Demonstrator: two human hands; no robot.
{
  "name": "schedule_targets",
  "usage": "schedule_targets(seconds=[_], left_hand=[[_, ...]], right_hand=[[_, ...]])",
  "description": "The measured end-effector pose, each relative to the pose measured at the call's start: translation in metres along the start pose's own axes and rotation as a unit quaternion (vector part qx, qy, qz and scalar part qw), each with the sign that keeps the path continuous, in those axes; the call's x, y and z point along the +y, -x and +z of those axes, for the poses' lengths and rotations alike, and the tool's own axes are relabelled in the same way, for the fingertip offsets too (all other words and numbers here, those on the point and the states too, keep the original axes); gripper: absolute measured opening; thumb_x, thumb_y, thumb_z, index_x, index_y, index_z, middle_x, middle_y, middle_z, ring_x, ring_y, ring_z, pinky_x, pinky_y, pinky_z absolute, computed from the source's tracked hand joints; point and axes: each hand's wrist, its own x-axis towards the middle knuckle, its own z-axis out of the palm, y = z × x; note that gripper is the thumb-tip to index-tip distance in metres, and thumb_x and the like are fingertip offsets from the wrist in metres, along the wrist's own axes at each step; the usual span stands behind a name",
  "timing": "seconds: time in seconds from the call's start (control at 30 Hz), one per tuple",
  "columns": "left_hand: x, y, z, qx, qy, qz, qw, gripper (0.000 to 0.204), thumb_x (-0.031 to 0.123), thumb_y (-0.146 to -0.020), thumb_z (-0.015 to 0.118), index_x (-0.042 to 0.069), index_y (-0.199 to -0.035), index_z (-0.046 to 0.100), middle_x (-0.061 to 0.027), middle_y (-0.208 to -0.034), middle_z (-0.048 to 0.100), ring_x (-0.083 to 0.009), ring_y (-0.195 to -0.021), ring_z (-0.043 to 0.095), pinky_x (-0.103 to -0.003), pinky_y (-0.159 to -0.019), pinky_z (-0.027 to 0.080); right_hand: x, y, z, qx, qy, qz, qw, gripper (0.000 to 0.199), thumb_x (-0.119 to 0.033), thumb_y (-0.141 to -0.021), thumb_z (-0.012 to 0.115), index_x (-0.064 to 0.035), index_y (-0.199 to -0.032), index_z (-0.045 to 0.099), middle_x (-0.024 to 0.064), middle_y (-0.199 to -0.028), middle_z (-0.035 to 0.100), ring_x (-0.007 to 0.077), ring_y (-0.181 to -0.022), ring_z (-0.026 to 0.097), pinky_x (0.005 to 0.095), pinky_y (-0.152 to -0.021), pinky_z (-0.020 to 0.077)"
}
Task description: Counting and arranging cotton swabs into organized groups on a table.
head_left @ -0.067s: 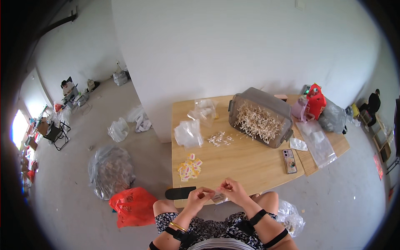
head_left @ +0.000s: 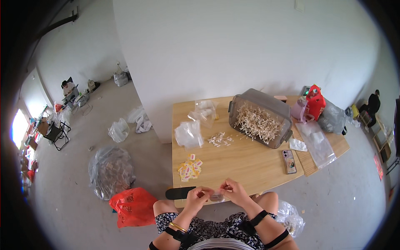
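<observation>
The bag (head_left: 216, 197), small and clear, is at the counter's (head_left: 237, 168) near edge, above the lap, with something pale brown inside that is too blurred to name. Its upper edge runs left to right between the hands, and its body hangs toward the person; which side is longer I cannot tell. Compared with the earlier frame, the bag sits slightly further left and less slanted; the rest of the counter looks unchanged. The left hand (head_left: 198, 200) pinches one upper corner, thumb and fingertips nearly together; the right hand (head_left: 234, 193) pinches the other side likewise, fingers curled.

Just left lies a black pad (head_left: 180, 193), partly beyond the counter's edge. Past it are yellow-and-white cards (head_left: 189, 170), then loose swabs (head_left: 220, 139) beside clear bags (head_left: 188, 134). Further out, a grey bin (head_left: 260, 118) lies tipped, full of swabs, with a phone (head_left: 289, 161) nearer, to the right.
</observation>
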Motion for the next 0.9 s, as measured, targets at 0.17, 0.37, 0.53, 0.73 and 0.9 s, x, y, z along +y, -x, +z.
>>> schedule_targets(seconds=[0.17, 0.37, 0.53, 0.73, 0.9], left_hand=[[0.027, 0.012, 0.007, 0.05, -0.037, 0.067, 0.996, 0.014, 0.015, -0.091, 0.074, 0.004, -0.099, 0.074, 0.0001, -0.071, 0.067, -0.0043, -0.062, 0.058, -0.021, -0.058, 0.045], [0.045, 0.017, 0.014, 0.075, -0.083, 0.149, 0.982, 0.012, 0.013, -0.09, 0.074, 0.003, -0.098, 0.074, -0.0049, -0.081, 0.074, -0.0067, -0.065, 0.064, -0.023, -0.06, 0.049], [0.033, 0.004, 0.011, 0.081, -0.064, 0.114, 0.988, 0.013, 0.013, -0.091, 0.074, 0.001, -0.095, 0.072, -0.0059, -0.09, 0.075, -0.0092, -0.069, 0.069, -0.023, -0.06, 0.05], [-0.006, -0.016, 0.013, 0.105, 0.042, 0.073, 0.991, 0.02, 0.013, -0.091, 0.075, 0.002, -0.084, 0.06, -0.01, -0.094, 0.074, -0.0142, -0.073, 0.072, -0.023, -0.06, 0.051], [-0.042, -0.029, 0.016, 0.09, -0.017, -0.013, 0.996, 0.024, 0.014, -0.089, 0.077, 0.004, -0.082, 0.056, -0.0109, -0.099, 0.073, -0.014, -0.076, 0.072, -0.022, -0.057, 0.048]], right_hand=[[-0.012, 0.013, 0.006, 0.036, 0.084, -0.172, 0.981, 0.012, -0.008, -0.089, 0.073, -0.0032, -0.099, 0.071, 0.0077, -0.095, 0.066, 0.0179, -0.09, 0.065, 0.0311, -0.081, 0.0511], [-0.022, 0.018, 0.011, 0.086, 0.102, -0.179, 0.975, 0.008, -0.006, -0.086, 0.074, -0.0043, -0.094, 0.072, 0.0089, -0.094, 0.066, 0.0221, -0.092, 0.064, 0.0333, -0.084, 0.0504], [-0.006, 0.008, 0.013, 0.15, 0.104, -0.193, 0.964, 0.009, -0.008, -0.084, 0.075, -0.0028, -0.09, 0.072, 0.0123, -0.091, 0.064, 0.0262, -0.088, 0.064, 0.0349, -0.081, 0.051], [0.028, -0.011, 0.015, 0.126, -0.006, -0.046, 0.991, 0.017, -0.016, -0.084, 0.078, -0.0017, -0.086, 0.069, 0.0069, -0.08, 0.063, 0.0167, -0.077, 0.061, 0.0295, -0.07, 0.0487], [0.075, -0.026, 0.02, 0.081, 0.021, 0.071, 0.994, 0.03, -0.029, -0.086, 0.079, -0.0037, -0.084, 0.064, 0.0007, -0.071, 0.059, 0.0095, -0.068, 0.053, 0.027, -0.062, 0.0445]])
